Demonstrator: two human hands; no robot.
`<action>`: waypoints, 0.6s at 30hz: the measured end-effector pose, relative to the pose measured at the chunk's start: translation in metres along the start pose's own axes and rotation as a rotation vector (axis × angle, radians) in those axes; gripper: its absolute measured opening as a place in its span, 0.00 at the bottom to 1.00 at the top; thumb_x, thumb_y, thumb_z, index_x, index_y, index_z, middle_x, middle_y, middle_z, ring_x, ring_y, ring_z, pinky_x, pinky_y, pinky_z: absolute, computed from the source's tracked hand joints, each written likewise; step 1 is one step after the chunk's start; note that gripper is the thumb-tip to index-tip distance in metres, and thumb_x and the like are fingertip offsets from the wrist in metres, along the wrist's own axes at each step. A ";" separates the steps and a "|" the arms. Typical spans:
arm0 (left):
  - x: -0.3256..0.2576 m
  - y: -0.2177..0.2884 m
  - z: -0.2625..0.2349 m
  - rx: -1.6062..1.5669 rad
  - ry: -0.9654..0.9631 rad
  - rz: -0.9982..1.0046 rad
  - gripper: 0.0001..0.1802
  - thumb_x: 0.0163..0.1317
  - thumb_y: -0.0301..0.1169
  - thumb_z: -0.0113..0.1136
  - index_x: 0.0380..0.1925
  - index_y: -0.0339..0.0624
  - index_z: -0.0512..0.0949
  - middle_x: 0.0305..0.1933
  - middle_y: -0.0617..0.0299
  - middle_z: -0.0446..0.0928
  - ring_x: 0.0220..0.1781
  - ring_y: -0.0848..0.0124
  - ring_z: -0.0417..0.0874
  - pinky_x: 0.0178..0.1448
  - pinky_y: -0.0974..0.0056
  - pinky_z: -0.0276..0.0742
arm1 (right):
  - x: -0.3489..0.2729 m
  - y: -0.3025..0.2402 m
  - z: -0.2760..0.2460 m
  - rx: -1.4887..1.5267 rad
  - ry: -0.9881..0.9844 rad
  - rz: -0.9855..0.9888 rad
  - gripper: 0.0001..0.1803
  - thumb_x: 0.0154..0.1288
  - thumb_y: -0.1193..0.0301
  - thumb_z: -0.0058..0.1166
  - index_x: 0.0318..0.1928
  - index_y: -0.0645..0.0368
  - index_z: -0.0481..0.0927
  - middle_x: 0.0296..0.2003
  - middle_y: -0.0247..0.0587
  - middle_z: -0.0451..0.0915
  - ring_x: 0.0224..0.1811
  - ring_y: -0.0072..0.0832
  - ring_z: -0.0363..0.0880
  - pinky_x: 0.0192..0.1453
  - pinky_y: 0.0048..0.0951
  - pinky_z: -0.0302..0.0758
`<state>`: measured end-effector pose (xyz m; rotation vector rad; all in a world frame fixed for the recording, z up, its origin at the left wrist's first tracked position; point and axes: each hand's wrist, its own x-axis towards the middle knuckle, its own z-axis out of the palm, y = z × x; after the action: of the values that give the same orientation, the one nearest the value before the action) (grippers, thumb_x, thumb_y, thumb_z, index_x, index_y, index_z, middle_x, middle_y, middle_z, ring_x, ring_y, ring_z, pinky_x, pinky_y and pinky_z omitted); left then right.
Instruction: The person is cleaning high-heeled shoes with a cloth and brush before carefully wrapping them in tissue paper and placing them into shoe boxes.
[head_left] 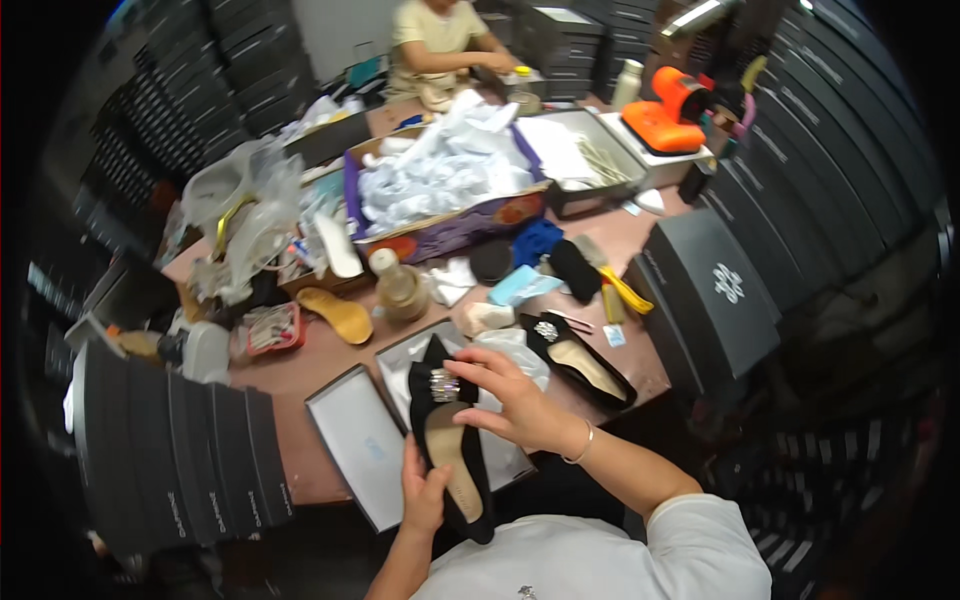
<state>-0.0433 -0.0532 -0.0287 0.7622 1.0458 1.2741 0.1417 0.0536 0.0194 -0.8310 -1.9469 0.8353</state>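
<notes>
My left hand (pixel 424 492) is closed round the side of a black pointed flat shoe (pixel 476 500), its thumb on the beige insole. A sparkling ornament (pixel 444 386) sits on the shoe's toe. My right hand (pixel 515 400), a bangle at its wrist, hovers at the ornament with thumb and fingers apart; whether the fingertips touch the shoe, I cannot tell. Under the shoe stands a shoebox (pixel 515 462) with white tissue paper in it. Its lid (pixel 362 450) lies inside up on the left. The matching shoe (pixel 590 372) rests on the table to the right.
A purple carton (pixel 450 236) heaped with white paper stands farther back. Dark shoeboxes (pixel 180 450) rise at the left, and another dark box (pixel 705 300) at the right. A glass bottle (pixel 400 290), a yellow insole (pixel 338 315) and an orange device (pixel 662 125) surround the workspace. Another person (pixel 440 45) sits opposite.
</notes>
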 end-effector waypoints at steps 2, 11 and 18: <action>0.002 0.005 -0.007 -0.173 0.019 -0.184 0.32 0.58 0.28 0.53 0.64 0.36 0.59 0.55 0.50 0.73 0.53 0.62 0.79 0.57 0.61 0.77 | -0.017 0.009 -0.016 0.023 0.085 0.097 0.29 0.61 0.66 0.63 0.62 0.59 0.71 0.56 0.51 0.72 0.59 0.43 0.72 0.63 0.35 0.68; -0.003 -0.014 -0.020 -0.476 -0.266 -0.441 0.41 0.54 0.44 0.55 0.64 0.29 0.59 0.58 0.37 0.70 0.42 0.53 0.83 0.45 0.56 0.85 | -0.067 0.183 -0.153 -0.656 0.430 0.307 0.11 0.64 0.72 0.51 0.44 0.63 0.79 0.37 0.55 0.79 0.38 0.53 0.79 0.43 0.44 0.75; 0.028 0.014 0.050 -0.109 -0.158 -0.242 0.43 0.49 0.34 0.58 0.67 0.39 0.54 0.51 0.43 0.74 0.44 0.52 0.83 0.51 0.47 0.83 | -0.046 0.276 -0.157 -0.990 0.063 0.764 0.09 0.66 0.72 0.44 0.42 0.62 0.72 0.38 0.52 0.79 0.40 0.48 0.82 0.42 0.44 0.81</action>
<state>-0.0032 -0.0183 -0.0034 0.6219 0.9034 1.0376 0.3631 0.2089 -0.1535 -2.2314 -1.9409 0.1495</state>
